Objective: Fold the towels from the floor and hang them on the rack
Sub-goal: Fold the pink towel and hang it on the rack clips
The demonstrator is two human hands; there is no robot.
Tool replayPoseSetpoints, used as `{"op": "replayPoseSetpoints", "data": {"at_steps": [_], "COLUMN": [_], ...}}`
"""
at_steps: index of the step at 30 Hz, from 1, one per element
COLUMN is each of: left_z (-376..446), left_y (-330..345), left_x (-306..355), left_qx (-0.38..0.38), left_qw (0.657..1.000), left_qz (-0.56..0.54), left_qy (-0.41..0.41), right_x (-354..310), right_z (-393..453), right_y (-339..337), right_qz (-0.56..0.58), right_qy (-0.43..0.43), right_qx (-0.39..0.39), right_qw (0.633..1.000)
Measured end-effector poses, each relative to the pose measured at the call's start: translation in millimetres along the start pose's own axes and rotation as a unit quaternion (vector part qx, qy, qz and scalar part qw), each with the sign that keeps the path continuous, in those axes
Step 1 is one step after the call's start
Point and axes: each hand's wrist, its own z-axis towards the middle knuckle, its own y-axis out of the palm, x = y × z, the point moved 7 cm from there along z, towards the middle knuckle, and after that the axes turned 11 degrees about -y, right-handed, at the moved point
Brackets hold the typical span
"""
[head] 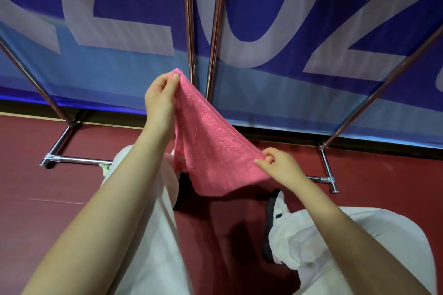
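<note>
Towel [211, 141], pink and already doubled, is held stretched in the air before the metal stand [191, 31], pinched at opposite corners by the left hand [159, 93] and right hand [279, 163]. Edges should be matched and tension kept even before the next fold is made.

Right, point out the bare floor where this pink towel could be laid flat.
Both hands, left hand and right hand, pinch the pink towel. The widest bare red floor lies left of the left trouser leg, in front of the chrome foot bar. Between the legs it is cramped and shadowed; the strip by the right foot bar is narrow.
</note>
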Motion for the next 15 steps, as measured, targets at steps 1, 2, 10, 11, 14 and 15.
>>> {"op": "replayPoseSetpoints", "data": {"at_steps": [1,2,10,11,14,15], "left_z": [-3,-6,-20,-18,-14,-13], "left_y": [1,2,1,-3,-13,-16], "left_x": [5,10,9,7,1,-1], "left_qx": [0.003,0.007,0.080,0.092,0.113,0.113], "left_qw": [0.998,0.991,0.926,0.931,0.948,0.953], "left_qz": [0.053,0.104,0.302,0.290,0.257,0.248], "left_qy": [0.037,0.079,0.212,0.199,0.148,0.136], "right_x": [7,14,11,7,1,0], "right_z": [3,5,7,7,6,5], "right_y": [-4,-10,-46,-44,-39,-40], "right_qz": [0.029,0.047,-0.100,-0.127,-0.168,-0.174], "right_qy": [0.026,0.052,0.021,0.003,-0.025,-0.028], "right_qx": [0.019,0.040,0.094,0.077,0.047,0.051], "right_qw": [0.999,0.997,0.990,0.989,0.984,0.983]}}
